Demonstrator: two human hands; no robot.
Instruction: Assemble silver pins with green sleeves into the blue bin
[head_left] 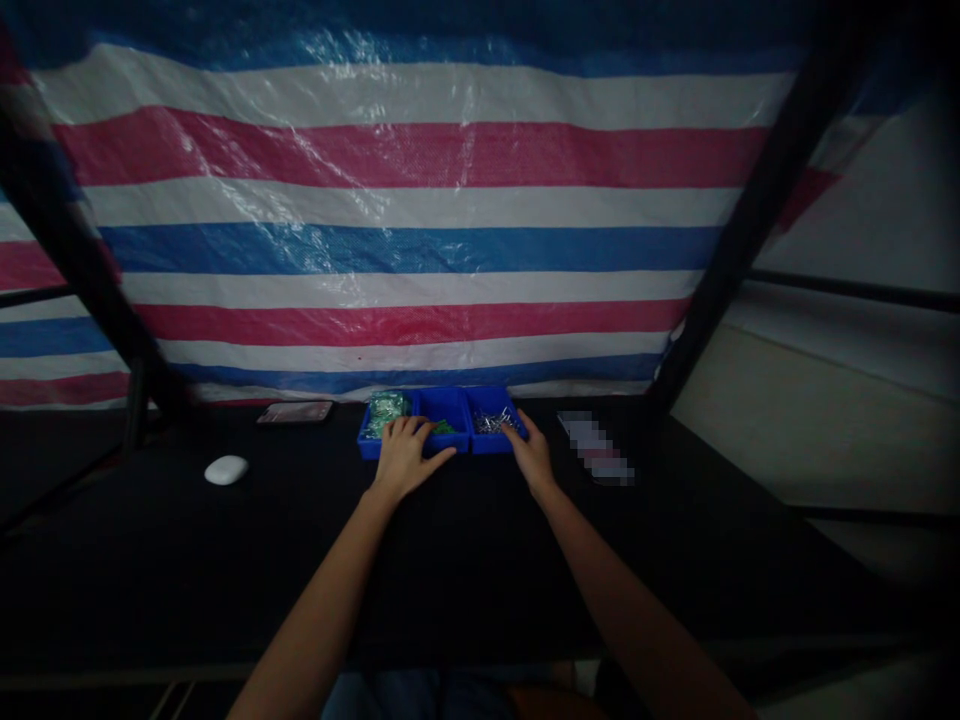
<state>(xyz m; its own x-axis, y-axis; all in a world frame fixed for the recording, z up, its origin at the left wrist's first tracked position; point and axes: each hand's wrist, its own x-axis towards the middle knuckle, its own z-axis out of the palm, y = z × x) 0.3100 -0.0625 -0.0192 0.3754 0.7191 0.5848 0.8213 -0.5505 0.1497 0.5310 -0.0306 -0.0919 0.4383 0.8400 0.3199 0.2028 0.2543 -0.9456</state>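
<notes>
Three blue plastic bins point(459, 442) stand side by side at the back of the black table. Clear packets with green contents point(388, 408) fill the left bin. Small green pieces point(444, 427) lie in the middle one, and the right bin holds many small silvery metal pieces point(491, 422), too small to name. My left hand point(405, 462) rests over the front of the left and middle bins, open, its thumb stretched to the right. At the right bin, my right hand point(532, 455) grips the right side wall, thumb over the inside and fingers along the outside.
A white rounded object point(226, 470) and a phone point(295, 412) lie to the left on the black table point(465, 570). On the right is a flat pixelated object point(596, 448). Behind hangs a striped tarp point(420, 250) between dark slanted posts point(750, 200).
</notes>
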